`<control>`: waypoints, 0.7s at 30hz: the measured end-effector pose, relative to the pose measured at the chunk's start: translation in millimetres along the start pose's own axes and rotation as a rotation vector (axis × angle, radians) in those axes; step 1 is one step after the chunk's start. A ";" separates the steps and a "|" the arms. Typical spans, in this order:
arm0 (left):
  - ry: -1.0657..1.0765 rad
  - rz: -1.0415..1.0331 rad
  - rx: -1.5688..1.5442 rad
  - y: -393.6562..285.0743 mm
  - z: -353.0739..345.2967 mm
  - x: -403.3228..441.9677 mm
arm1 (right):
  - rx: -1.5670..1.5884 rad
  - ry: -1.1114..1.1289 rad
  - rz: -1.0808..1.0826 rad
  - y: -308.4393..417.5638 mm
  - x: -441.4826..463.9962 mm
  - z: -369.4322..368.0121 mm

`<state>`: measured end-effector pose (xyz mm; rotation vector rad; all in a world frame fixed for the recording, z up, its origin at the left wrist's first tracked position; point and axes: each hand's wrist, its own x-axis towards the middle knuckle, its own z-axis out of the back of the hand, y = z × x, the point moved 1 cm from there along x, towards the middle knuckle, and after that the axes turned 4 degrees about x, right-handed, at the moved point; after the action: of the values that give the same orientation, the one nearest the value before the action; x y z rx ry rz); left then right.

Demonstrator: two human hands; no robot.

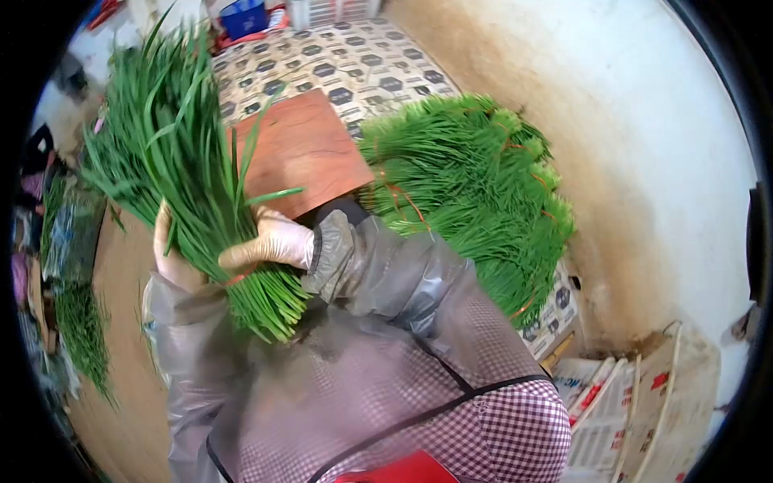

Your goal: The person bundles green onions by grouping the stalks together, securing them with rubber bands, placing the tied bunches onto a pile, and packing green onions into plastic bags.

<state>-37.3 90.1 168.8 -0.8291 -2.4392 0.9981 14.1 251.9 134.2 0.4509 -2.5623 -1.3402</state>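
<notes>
We are gripping one bunch [181, 137] of long greens between our two hands: the right hand [275, 241] is closing over its stem end, thumb across the front, and the left hand [171, 262] is cupping the opposite side, its fingers partly hidden. The bunch is tilting in front of our chest, leaves up and away, cut ends toward us. An orange band [239, 278] is showing around its stems, so tying looks done or nearly so here; we cannot tell whether it is fastened.

Beyond the right hand, a board [302, 153] is lying bare. To its right, a pile [475, 217] of finished-looking bunches with orange ties is resting on a patterned sheet [346, 76]. At far left, greens [80, 334] are lying seemingly loose, so some are apparently remaining.
</notes>
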 end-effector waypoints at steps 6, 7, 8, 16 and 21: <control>0.013 -0.096 0.376 16.5 -114.1 75.3 | 0.350 -0.125 0.332 106.3 -65.5 30.1; 0.089 -0.159 0.341 24.5 -101.1 90.9 | 0.360 -0.057 0.380 105.5 -65.7 64.1; 0.117 -0.113 0.387 29.0 -97.1 92.9 | 0.352 -0.022 0.370 115.9 -80.1 94.8; -0.127 0.176 0.364 30.8 58.6 48.3 | 0.251 -0.720 0.842 172.0 -256.1 233.4; -0.380 0.192 0.250 2.0 176.3 -14.5 | 0.287 -1.136 0.774 109.2 -353.8 299.3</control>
<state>-120.0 -7.0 46.3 -0.8616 -2.4921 1.6253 227.1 667.0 39.2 -1.5447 -3.0977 -1.0184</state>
